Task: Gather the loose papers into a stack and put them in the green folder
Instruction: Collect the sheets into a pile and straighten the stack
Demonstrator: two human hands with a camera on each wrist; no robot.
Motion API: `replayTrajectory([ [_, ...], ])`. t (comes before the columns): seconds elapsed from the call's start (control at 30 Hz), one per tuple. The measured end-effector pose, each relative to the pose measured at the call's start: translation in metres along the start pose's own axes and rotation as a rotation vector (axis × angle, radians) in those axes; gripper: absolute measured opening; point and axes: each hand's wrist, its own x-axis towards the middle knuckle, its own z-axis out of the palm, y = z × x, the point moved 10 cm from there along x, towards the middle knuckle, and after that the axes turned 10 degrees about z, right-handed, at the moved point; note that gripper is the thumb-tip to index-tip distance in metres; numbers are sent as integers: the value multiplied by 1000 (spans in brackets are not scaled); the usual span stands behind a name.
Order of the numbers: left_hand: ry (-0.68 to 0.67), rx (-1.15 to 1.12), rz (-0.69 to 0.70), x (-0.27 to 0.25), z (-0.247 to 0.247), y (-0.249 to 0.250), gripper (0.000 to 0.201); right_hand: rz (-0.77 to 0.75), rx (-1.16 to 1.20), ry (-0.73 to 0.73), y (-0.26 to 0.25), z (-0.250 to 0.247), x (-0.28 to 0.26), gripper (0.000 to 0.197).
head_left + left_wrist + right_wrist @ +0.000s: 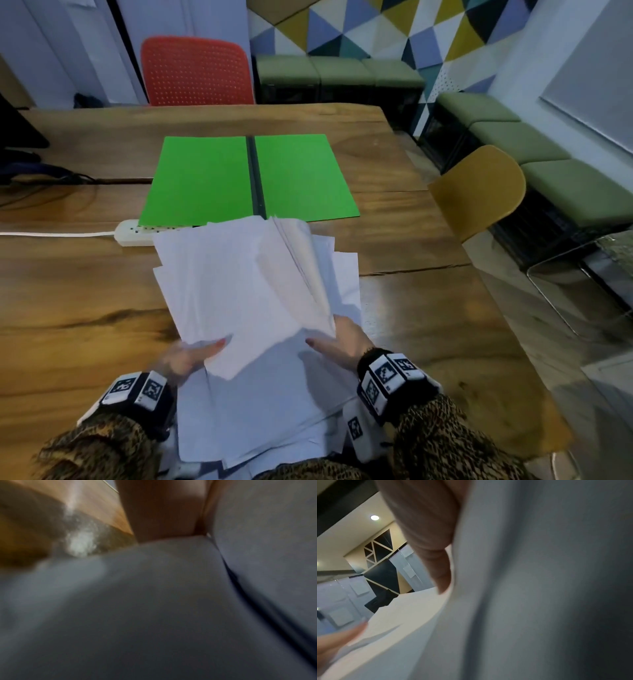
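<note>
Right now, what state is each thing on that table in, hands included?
green folder: open flat, nothing in it
papers: uneven bundle, lifted at the near edge
loose sheets: lying flat below the bundle
left hand: grips the bundle
right hand: grips the bundle
power strip: partly under the folder

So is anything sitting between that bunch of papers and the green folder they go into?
Nothing visible blocks the way. The green folder lies open and flat just beyond the papers, which both the left hand and right hand hold. A white power strip lies at the folder's near left edge, off the direct path.
</note>
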Motion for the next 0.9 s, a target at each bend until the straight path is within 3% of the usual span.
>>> replayTrajectory([
  [0.03, 14, 99, -8, 7, -10, -6, 59, -3, 41, 20, 3, -2, 7, 61],
  [0.07, 162, 80, 8, 7, -27, -10, 38, 25, 111, 80, 8, -12, 11, 61],
  [0.1, 219, 61, 22, 3, -28, -8, 26, 86, 190, 194, 19, -28, 19, 59],
  [0.17, 165, 49, 67, -2, -22, -1, 23, 251, 296, 359, 48, -54, 28, 58],
  [0.27, -112, 12, -43, -4, 3, -2, 39, 340, 300, 304, 59, -60, 40, 43],
  [0.43, -221, -53, -163, -6, -3, -18, 63, 291, 291, 249, 42, -57, 49, 36],
  [0.5, -232, -35, -161, -12, 4, -11, 43, 290, 288, 226, 37, -54, 51, 35],
  [0.53, -302, -15, -169, -19, 12, -6, 37, 276, 276, 205, 33, -52, 52, 34],
  [0.57, -328, -3, -177, -24, 16, -4, 37, 244, 264, 183, 27, -49, 53, 31],
  [0.77, -244, -122, -148, -10, -6, -18, 60, 192, 136, -18, 16, -27, 58, 14],
  [0.83, -205, -128, -134, -10, -7, -17, 40, 203, 148, -1, 19, -24, 59, 8],
  [0.9, -200, -158, -106, -9, -5, -15, 35, 176, 237, 86, 20, -34, 58, 18],
])
